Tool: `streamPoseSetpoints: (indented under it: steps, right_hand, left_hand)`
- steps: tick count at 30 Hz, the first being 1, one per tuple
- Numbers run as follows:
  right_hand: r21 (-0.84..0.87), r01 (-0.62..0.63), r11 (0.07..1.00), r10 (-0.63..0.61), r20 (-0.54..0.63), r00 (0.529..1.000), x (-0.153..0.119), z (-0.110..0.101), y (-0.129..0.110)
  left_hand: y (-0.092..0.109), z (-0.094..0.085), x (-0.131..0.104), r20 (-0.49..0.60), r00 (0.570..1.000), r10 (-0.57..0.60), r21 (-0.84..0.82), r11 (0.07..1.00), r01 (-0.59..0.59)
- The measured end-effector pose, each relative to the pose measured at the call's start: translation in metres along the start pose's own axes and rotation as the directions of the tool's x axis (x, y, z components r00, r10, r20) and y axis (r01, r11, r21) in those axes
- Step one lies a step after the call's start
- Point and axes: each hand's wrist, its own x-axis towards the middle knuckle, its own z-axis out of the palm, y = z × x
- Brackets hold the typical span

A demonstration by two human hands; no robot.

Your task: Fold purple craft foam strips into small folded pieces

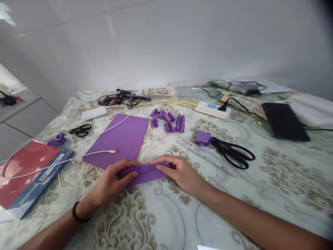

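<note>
A strip of purple paper [147, 174] with a fold along its length lies low over the patterned table [166, 222]. My left hand [114, 180] pinches its left end between thumb and fingers. At the right end my right hand [179, 172] grips it the same way. Just behind my left hand is a stack of purple sheets [119, 139] with a red edge. Several small folded purple pieces [168, 121] sit beyond the strip. Another folded piece [203, 138] rests by the blades of black-handled scissors [234, 154] at the right.
A clear ruler [203, 156] lies right of my hands. Farther back are a power strip [212, 109], tangled black cables [122, 99] and a black phone [284, 121]. At left are small scissors [80, 130], a white cable [78, 157] and a red-and-blue packet [33, 173].
</note>
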Motion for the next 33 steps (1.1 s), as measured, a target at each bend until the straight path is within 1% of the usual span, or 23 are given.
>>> streamPoseSetpoints:
  steps: [3, 6, 12, 16, 19, 24, 26, 28, 29, 31, 32, 33]
  right_hand:
    - [-0.004, 0.026, 1.0, -0.026, 0.0, 1.0, 0.0, 0.0, 0.0]
    - [-0.003, 0.031, 1.0, -0.031, -0.001, 1.0, 0.001, -0.001, 0.0]
    - [0.024, 0.015, 1.0, -0.015, 0.005, 1.0, 0.001, -0.001, 0.003]
    - [-0.01, 0.003, 1.0, -0.003, 0.008, 1.0, 0.001, -0.002, 0.001]
    - [-0.04, 0.02, 0.999, -0.018, 0.054, 0.998, -0.002, 0.001, -0.003]
    - [-0.093, 0.062, 0.994, -0.045, 0.184, 0.982, -0.009, 0.009, -0.01]
    - [-0.12, 0.068, 0.99, -0.043, 0.204, 0.978, -0.01, 0.01, -0.011]
    - [-0.152, 0.058, 0.987, -0.025, 0.209, 0.977, -0.01, 0.011, -0.011]
    - [-0.158, 0.051, 0.986, -0.017, 0.213, 0.977, -0.011, 0.011, -0.012]
    - [-0.129, 0.032, 0.991, -0.002, 0.22, 0.975, -0.013, 0.013, -0.013]
    - [-0.089, 0.013, 0.996, 0.008, 0.23, 0.973, -0.015, 0.016, -0.014]
    - [-0.03, -0.015, 0.999, 0.021, 0.236, 0.971, -0.017, 0.019, -0.016]
  left_hand:
    - [0.003, 0.0, 0.002, 0.054, 0.996, 0.069, -0.027, 0.997, -0.068]
    - [0.005, 0.0, 0.002, 0.062, 0.992, 0.109, -0.035, 0.994, -0.107]
    - [0.003, 0.001, 0.0, 0.011, 0.998, 0.062, 0.043, 0.997, -0.063]
    - [0.002, 0.0, 0.001, 0.036, 0.996, 0.087, 0.031, 0.996, -0.088]
    - [0.003, -0.001, 0.002, 0.043, 0.992, 0.118, 0.016, 0.993, -0.119]
    - [0.004, 0.0, -0.001, 0.124, 0.981, 0.15, 0.025, 0.988, -0.155]
    - [0.003, 0.001, -0.003, 0.087, 0.989, 0.122, 0.018, 0.992, -0.124]
    - [0.003, 0.002, -0.003, -0.005, 0.998, 0.068, -0.083, 0.994, -0.069]
    - [0.003, 0.003, -0.002, -0.056, 0.998, 0.035, -0.172, 0.984, -0.044]
    - [0.005, 0.006, -0.001, -0.137, 0.989, -0.047, -0.374, 0.927, -0.007]
    - [0.007, 0.008, -0.001, -0.149, 0.985, -0.091, -0.463, 0.886, 0.012]
    - [0.01, 0.011, -0.001, -0.131, 0.983, -0.128, -0.536, 0.843, 0.039]
